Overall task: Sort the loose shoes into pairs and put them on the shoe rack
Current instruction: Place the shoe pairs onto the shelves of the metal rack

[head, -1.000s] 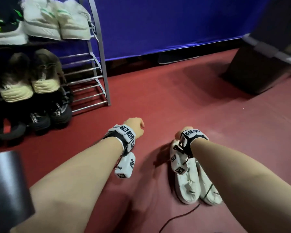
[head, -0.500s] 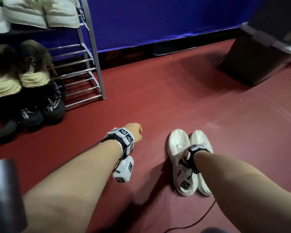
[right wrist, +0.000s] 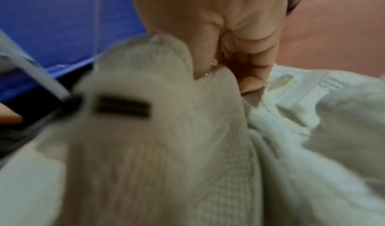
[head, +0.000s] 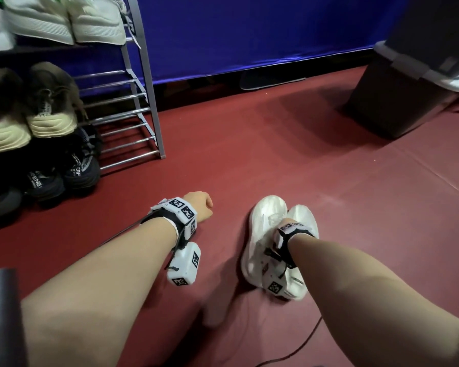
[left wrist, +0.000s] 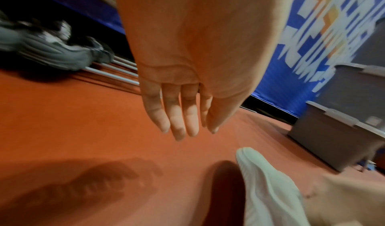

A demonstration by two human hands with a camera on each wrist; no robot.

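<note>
A pair of white knit shoes (head: 268, 211) lies side by side on the red floor, toes pointing away from me. My right hand (right wrist: 229, 61) pinches their collars (right wrist: 208, 84) together between thumb and fingers; in the head view only its wrist shows above the shoes. My left hand (head: 199, 206) hovers over bare floor to the left of the pair, fingers (left wrist: 177, 119) straight and holding nothing. One white shoe (left wrist: 266, 180) shows beside it. The metal shoe rack (head: 143, 102) stands at the far left.
The rack holds a white pair (head: 64, 22) on top, a tan pair (head: 48, 109) in the middle and a black pair (head: 61, 173) at the bottom. A grey lidded bin (head: 408, 83) stands at the right. A thin cable (head: 302, 343) crosses the floor near me.
The white pair has come forward, so its toes now lie beyond my right wrist, and my right hand has taken hold at the collars. My left hand has barely moved.
</note>
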